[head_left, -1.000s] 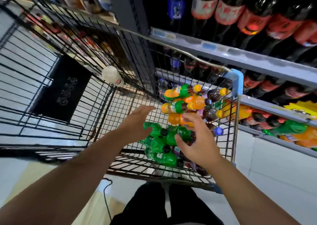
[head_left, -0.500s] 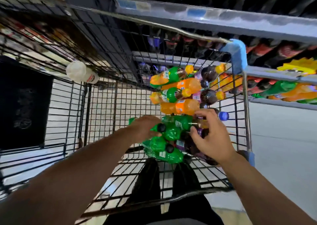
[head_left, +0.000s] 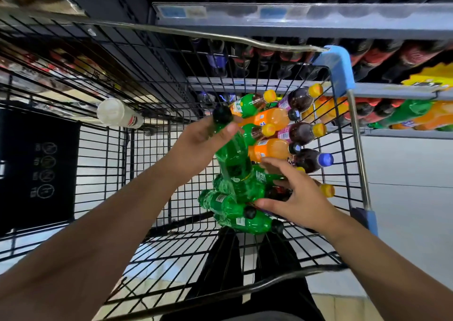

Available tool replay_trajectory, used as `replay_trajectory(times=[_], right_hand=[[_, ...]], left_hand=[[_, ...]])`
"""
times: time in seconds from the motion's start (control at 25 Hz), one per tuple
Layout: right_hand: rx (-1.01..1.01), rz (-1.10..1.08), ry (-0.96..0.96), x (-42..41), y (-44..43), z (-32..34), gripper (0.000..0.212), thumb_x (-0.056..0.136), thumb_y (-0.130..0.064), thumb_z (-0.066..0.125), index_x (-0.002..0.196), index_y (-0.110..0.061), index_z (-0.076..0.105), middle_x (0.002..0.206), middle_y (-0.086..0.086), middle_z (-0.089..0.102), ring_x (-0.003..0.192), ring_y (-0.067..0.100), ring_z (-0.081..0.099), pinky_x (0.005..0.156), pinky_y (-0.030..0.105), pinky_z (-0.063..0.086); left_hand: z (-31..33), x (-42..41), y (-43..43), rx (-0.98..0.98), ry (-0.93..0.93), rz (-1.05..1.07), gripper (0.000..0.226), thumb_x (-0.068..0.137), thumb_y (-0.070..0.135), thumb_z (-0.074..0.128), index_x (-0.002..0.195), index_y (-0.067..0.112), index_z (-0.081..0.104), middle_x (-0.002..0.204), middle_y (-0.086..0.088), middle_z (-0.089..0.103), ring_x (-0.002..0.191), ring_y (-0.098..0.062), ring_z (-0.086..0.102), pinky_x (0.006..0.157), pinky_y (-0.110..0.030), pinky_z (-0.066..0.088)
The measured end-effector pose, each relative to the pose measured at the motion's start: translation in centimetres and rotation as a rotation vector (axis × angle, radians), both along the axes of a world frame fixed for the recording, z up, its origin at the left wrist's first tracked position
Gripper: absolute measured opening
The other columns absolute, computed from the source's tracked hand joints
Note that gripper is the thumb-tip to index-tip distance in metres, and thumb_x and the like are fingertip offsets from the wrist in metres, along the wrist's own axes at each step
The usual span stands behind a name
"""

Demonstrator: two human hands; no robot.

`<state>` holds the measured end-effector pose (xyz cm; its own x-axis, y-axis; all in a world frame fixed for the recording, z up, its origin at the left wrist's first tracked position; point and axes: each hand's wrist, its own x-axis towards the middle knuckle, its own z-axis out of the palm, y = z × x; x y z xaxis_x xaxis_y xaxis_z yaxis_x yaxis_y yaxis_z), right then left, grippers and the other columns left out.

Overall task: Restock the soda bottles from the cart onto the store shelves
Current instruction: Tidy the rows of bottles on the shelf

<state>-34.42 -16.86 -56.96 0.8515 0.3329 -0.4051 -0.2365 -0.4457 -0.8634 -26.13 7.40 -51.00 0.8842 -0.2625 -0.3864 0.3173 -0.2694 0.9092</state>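
My left hand (head_left: pixel 196 144) grips a green soda bottle (head_left: pixel 232 159) by its neck, just under the black cap, and holds it tilted up out of the pile. My right hand (head_left: pixel 291 198) reaches into the pile, fingers curled around another green bottle (head_left: pixel 264 177) that lies among the rest. More green bottles (head_left: pixel 228 203) lie at the near end of the black wire cart (head_left: pixel 137 164). Orange bottles (head_left: pixel 269 149) and dark purple ones (head_left: pixel 301 132) are stacked at the far right corner.
A white bottle (head_left: pixel 117 113) lies on the cart's left part. Grey store shelves (head_left: pixel 294 24) stand just beyond the cart, with dark cola bottles above and green and orange bottles (head_left: pixel 416 114) at the right. The cart's blue corner (head_left: pixel 338 68) is at the right.
My left hand has taken a green bottle by its neck and lifted it up out of the pile. My right hand has moved lower onto another green bottle. The view has tilted down.
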Motion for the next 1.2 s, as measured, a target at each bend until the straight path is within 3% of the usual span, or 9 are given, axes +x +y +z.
replay_trajectory(times=[0.24,0.4,0.6,0.68,0.72,0.8,0.88,1.04,1.2], right_hand=[[0.153,-0.135,0.072,-0.5,-0.2,0.6,0.080,0.062,-0.061,0.087,0.134,-0.040,0.058,0.119,-0.008,0.071,0.115,0.010,0.066,0.096,0.028,0.055],[0.303,-0.120,0.116,-0.6,-0.1,0.9,0.063,0.075,-0.035,0.089,0.132,-0.031,0.061,0.125,-0.011,0.072,0.121,0.007,0.065,0.099,0.022,0.052],[0.222,-0.231,0.063,0.0,-0.4,1.1,0.051,0.076,-0.038,0.087,0.121,-0.040,0.063,0.116,-0.021,0.072,0.110,-0.004,0.065,0.088,0.009,0.048],[0.189,-0.283,0.051,0.3,-0.6,1.2,0.050,0.075,-0.043,0.084,0.120,-0.040,0.062,0.115,-0.023,0.071,0.109,-0.005,0.064,0.090,0.015,0.050],[0.176,-0.298,0.050,0.4,-0.6,1.2,0.050,0.076,-0.044,0.084,0.120,-0.040,0.061,0.116,-0.023,0.071,0.111,-0.002,0.064,0.094,0.023,0.051],[0.169,-0.308,0.045,0.5,-0.7,1.1,0.051,0.076,-0.046,0.084,0.120,-0.042,0.060,0.117,-0.022,0.071,0.114,0.002,0.064,0.100,0.034,0.051],[0.164,-0.297,0.033,0.4,-0.6,0.8,0.053,0.076,-0.045,0.084,0.123,-0.041,0.060,0.118,-0.021,0.071,0.116,0.004,0.063,0.103,0.038,0.050],[0.122,-0.267,0.015,0.3,-0.4,0.0,0.054,0.077,-0.039,0.086,0.124,-0.037,0.060,0.117,-0.011,0.072,0.116,0.015,0.063,0.101,0.043,0.052],[0.099,-0.251,0.004,0.4,-0.3,-0.2,0.051,0.076,-0.041,0.086,0.120,-0.041,0.060,0.113,-0.018,0.072,0.108,0.005,0.066,0.087,0.027,0.049]], left_hand=[[1.0,-0.4,-5.4,-0.124,0.069,0.161,0.039,0.091,0.050,0.059,0.110,0.020,0.075,0.104,0.002,0.078,0.100,-0.014,0.073,0.080,-0.020,0.057],[0.5,-1.0,-7.4,-0.174,0.174,0.218,0.037,0.089,0.060,0.058,0.098,0.030,0.076,0.103,-0.007,0.076,0.100,-0.022,0.072,0.093,-0.042,0.056],[-1.4,0.0,-6.8,-0.181,0.285,0.191,0.070,0.089,0.077,0.038,0.126,0.026,0.067,0.123,-0.002,0.071,0.114,-0.021,0.067,0.102,-0.045,0.050],[-3.5,0.0,-4.4,-0.085,0.295,0.184,0.037,0.096,0.053,0.048,0.115,0.028,0.068,0.113,0.003,0.072,0.106,-0.018,0.068,0.091,-0.041,0.051],[-4.6,-0.5,-2.7,0.073,0.267,0.080,0.022,0.093,0.034,0.058,0.113,0.032,0.067,0.116,0.005,0.069,0.110,-0.017,0.065,0.089,-0.039,0.050],[-7.4,-2.2,0.7,0.519,0.203,-0.390,0.052,0.086,0.011,0.067,0.128,0.039,0.056,0.137,0.008,0.054,0.129,-0.015,0.051,0.099,-0.034,0.047],[-9.9,-4.0,3.1,0.818,0.174,-0.780,0.081,0.082,0.019,0.078,0.150,0.035,0.037,0.152,0.006,0.039,0.138,-0.017,0.041,0.111,-0.033,0.039],[-14.2,-6.0,4.4,0.931,0.037,-1.004,0.101,0.072,0.044,0.087,0.153,0.023,0.031,0.147,-0.001,0.047,0.133,-0.023,0.049,0.108,-0.034,0.040],[-17.1,-7.3,2.3,1.021,-0.189,-1.090,0.074,0.078,0.051,0.077,0.135,0.015,0.047,0.126,-0.007,0.058,0.111,-0.027,0.061,0.088,-0.036,0.049]])
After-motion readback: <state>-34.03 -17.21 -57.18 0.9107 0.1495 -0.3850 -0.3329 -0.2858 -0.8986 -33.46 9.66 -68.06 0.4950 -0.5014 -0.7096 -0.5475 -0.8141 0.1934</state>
